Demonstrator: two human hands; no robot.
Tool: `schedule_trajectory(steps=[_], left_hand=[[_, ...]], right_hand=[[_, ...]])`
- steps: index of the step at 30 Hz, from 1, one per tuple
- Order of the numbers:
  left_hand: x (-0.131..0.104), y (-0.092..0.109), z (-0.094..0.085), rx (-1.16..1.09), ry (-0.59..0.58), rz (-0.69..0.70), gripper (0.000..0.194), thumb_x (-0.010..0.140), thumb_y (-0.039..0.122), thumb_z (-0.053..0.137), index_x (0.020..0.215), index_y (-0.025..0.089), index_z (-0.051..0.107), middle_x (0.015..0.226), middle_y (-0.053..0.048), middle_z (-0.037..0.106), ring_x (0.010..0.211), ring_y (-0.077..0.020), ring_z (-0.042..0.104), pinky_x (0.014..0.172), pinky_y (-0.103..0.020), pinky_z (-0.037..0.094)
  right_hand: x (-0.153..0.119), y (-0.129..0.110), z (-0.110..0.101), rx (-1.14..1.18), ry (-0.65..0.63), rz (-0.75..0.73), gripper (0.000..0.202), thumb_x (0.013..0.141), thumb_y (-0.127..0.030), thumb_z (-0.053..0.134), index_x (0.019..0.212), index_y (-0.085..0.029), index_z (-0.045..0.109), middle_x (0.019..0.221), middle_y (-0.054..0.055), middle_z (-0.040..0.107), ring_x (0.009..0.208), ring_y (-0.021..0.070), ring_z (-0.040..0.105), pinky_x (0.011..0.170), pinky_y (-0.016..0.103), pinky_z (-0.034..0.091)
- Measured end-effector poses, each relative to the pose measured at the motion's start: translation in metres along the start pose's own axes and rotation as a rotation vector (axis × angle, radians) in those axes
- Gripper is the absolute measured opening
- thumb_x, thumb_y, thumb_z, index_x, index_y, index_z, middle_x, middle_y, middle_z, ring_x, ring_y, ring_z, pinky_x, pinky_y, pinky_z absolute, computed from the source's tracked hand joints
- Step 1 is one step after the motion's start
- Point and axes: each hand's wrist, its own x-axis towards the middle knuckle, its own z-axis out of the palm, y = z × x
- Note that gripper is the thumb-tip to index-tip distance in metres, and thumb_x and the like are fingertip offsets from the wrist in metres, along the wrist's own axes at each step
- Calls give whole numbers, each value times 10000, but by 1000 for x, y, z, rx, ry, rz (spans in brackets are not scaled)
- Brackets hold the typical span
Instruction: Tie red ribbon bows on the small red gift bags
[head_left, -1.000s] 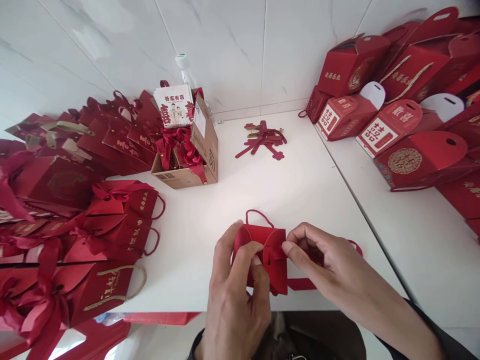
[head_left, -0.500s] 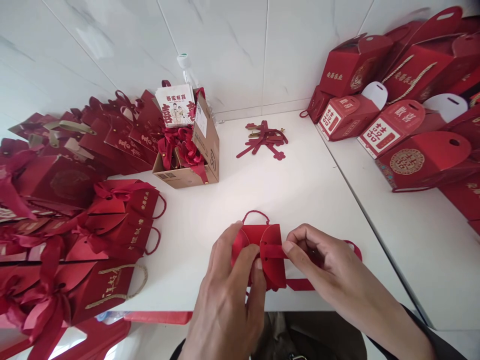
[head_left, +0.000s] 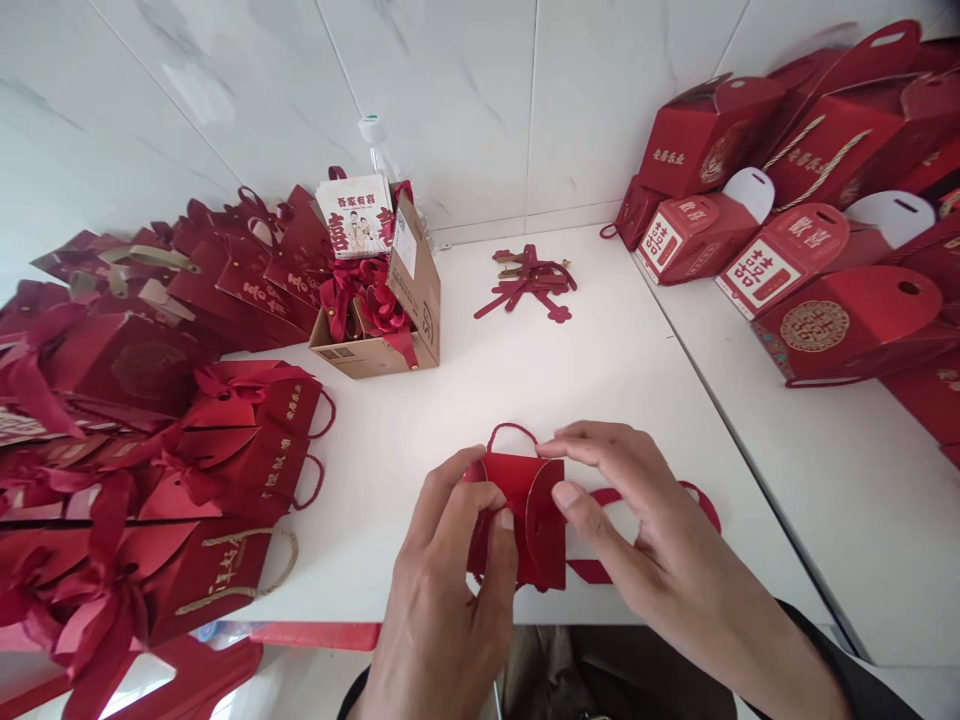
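Observation:
A small red gift box [head_left: 546, 545] with curved top flaps and a thin cord handle [head_left: 512, 427] stands on the table near its front edge. My left hand [head_left: 450, 575] is closed at the box's left side, thumb and index finger pinched together over the flaps. Whether ribbon lies in that pinch is hidden. My right hand [head_left: 637, 520] is open at the right side, thumb and fingers apart, fingertips by the right flap's edge. A dark red ribbon [head_left: 589, 571] lies on the table beside the box, partly behind my right hand.
Finished red boxes with bows [head_left: 225, 470] crowd the left side. A cardboard box [head_left: 416, 285] holds red ribbon pieces and printed cards [head_left: 358, 215]. A small heap of red strips [head_left: 529, 283] lies near the wall. More red boxes [head_left: 817, 320] are stacked at right, past a table seam.
My right hand has let go of the ribbon strip over the right flap and spread its fingers at the box's edge. The strip no longer shows there. My left hand stays at the box.

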Motion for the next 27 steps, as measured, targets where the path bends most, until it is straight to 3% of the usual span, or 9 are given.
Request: schedule_trajectory(steps=[2,5,10,14,20,27], left_hand=[[-1,-2,0,-29,26,0,151,1007,131,504,1017,251,594,1279,-72,635,1117,-185,698,733,-249,601],[-4,-5,2,-75,43,-29,137,1002,138,519,992,253,593,1265,-62,626,1172,-185,677,740,-236,609],[-11,-11,5,-122,86,-105,306,992,151,535,1264,290,542,1328,-64,597,1248,-201,609,977,-375,603],[-14,-12,3,-148,125,-167,318,994,163,522,1275,312,534,1214,-39,618,1056,-172,650,886,-348,618],[-17,-9,1,-79,17,-149,485,929,157,598,1375,318,500,1295,-59,602,1112,-196,643,898,-354,615],[-22,-13,1,-223,121,-212,344,1022,213,522,1337,349,532,1190,-23,649,984,-139,681,830,-263,628]], right_hand=[[4,-2,4,-54,-39,-95,268,1064,-456,494,1267,-371,647,1458,72,536,1317,315,538,776,383,602],[11,-4,10,-51,-125,-117,209,1059,-424,519,1058,-319,699,1473,59,527,1395,320,473,933,449,582],[17,-4,15,-14,-151,-97,226,1058,-379,504,947,-286,678,1435,62,555,1331,295,535,937,451,579],[17,-5,15,-41,-141,-96,205,1044,-343,519,919,-282,669,1428,57,560,1381,289,486,920,418,581],[16,-9,16,-61,-146,-72,186,1035,-298,528,925,-298,677,1418,32,565,1336,253,533,962,399,578],[18,-7,21,-156,-81,-206,176,988,-221,564,846,-267,659,1331,66,632,1343,272,536,1028,458,548]])
